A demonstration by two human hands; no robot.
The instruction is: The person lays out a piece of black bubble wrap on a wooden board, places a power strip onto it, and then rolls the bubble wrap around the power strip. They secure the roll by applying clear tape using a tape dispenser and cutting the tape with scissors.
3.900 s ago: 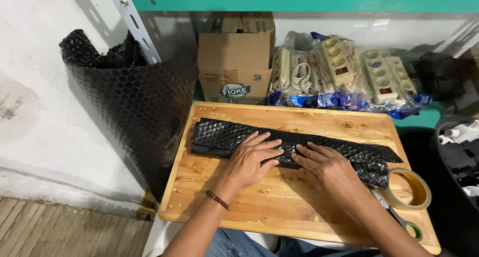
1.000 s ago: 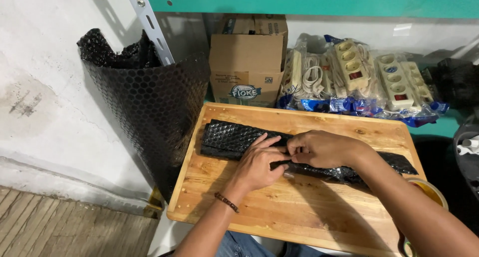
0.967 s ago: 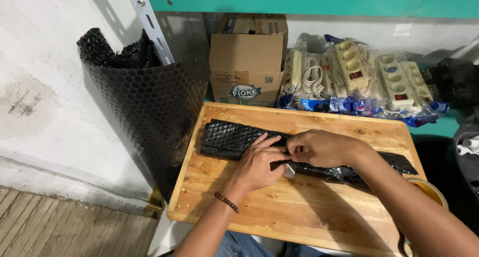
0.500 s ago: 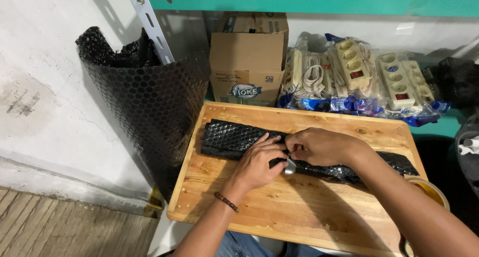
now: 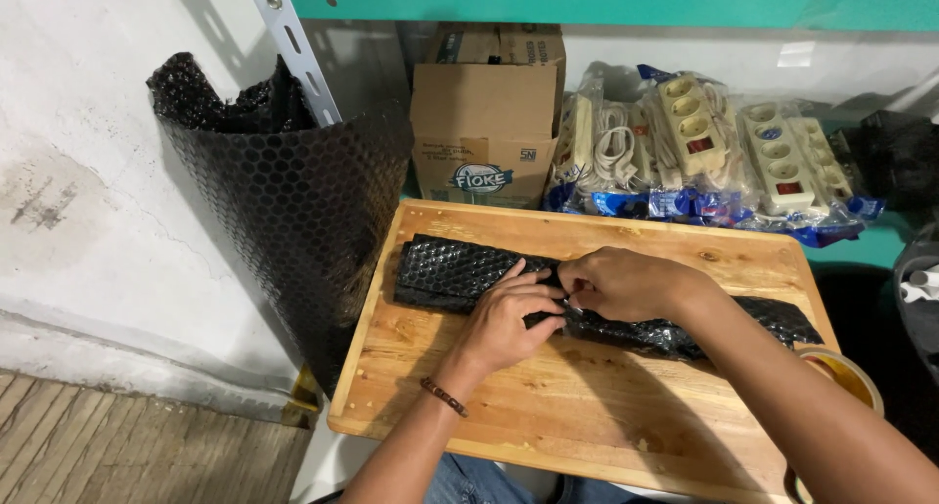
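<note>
Head view: both hands are on a long black bubble-wrapped bundle [image 5: 460,272] lying across the wooden surface [image 5: 587,396]. Left hand [image 5: 504,318] presses down with fingers together, and right hand [image 5: 626,282] pinches the wrap at the middle. Tape roll [image 5: 849,375] sits at the right edge.

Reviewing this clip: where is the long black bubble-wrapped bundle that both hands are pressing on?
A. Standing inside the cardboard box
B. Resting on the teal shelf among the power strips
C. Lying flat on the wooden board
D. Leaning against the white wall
C: the black bubble-wrapped bundle lies lengthwise on the wooden board, with the left hand and right hand meeting over its middle; the cardboard box stands behind the board.
</note>
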